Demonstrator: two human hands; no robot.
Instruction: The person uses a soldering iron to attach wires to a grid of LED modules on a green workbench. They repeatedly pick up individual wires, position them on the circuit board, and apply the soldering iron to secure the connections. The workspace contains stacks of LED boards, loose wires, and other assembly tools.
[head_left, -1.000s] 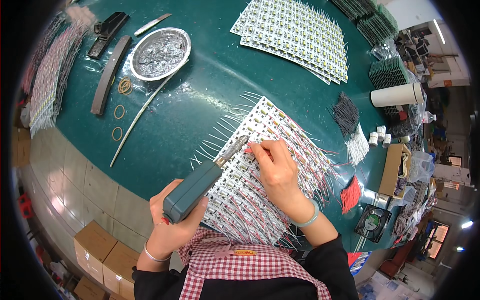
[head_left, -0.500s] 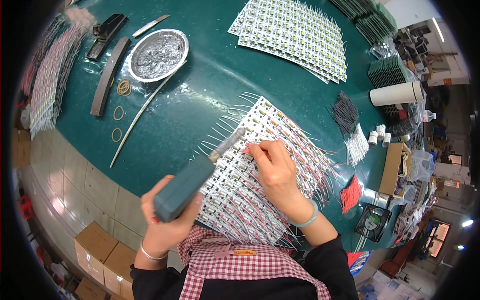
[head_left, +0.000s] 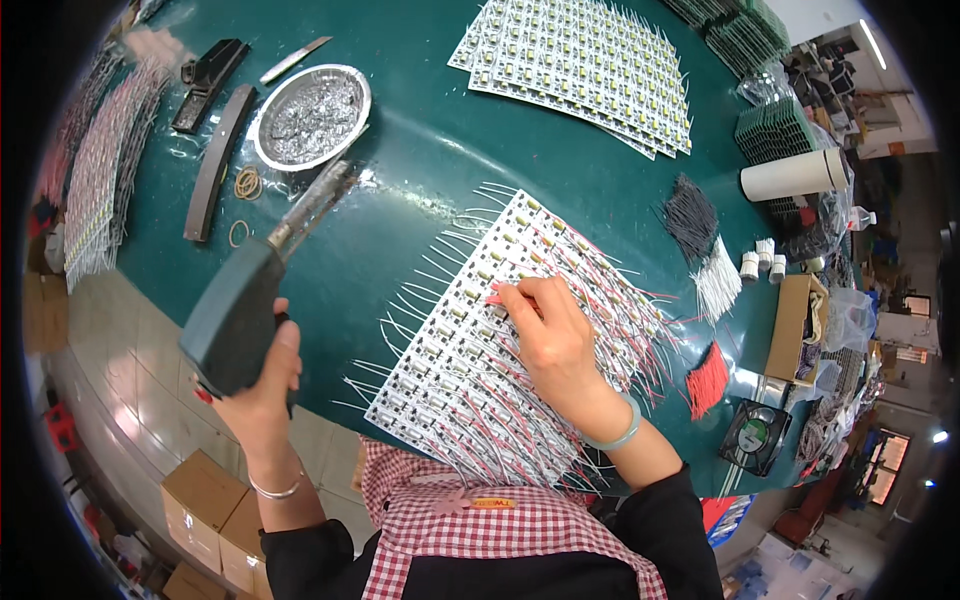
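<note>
My left hand [head_left: 262, 400] is wrapped round the handle of a dark green soldering gun [head_left: 232, 312], whose metal tip [head_left: 318, 200] points up beside the near rim of a round dish [head_left: 368, 88] of shiny silvery material. My right hand [head_left: 553, 335] rests over a white panel of small circuit boards [head_left: 410, 385]. Its thumb and forefinger pinch a short red wire [head_left: 495, 297] at the panel's surface. Rows of red and white wires cover the panel's right side, and bare white wires stick out along its left edge. The wire's far end is hidden under the fingers.
More circuit panels [head_left: 580, 75] lie stacked at the back. To the right are black wires [head_left: 690, 220], white wires [head_left: 716, 282], red wires [head_left: 708, 382] and a small fan [head_left: 755, 437]. Rubber bands [head_left: 247, 183] and a dark curved bar [head_left: 218, 165] sit left of the dish.
My left hand has swung the soldering gun left, away from the panel, so its tip is now near the dish. My right hand stays almost still with the red wire.
</note>
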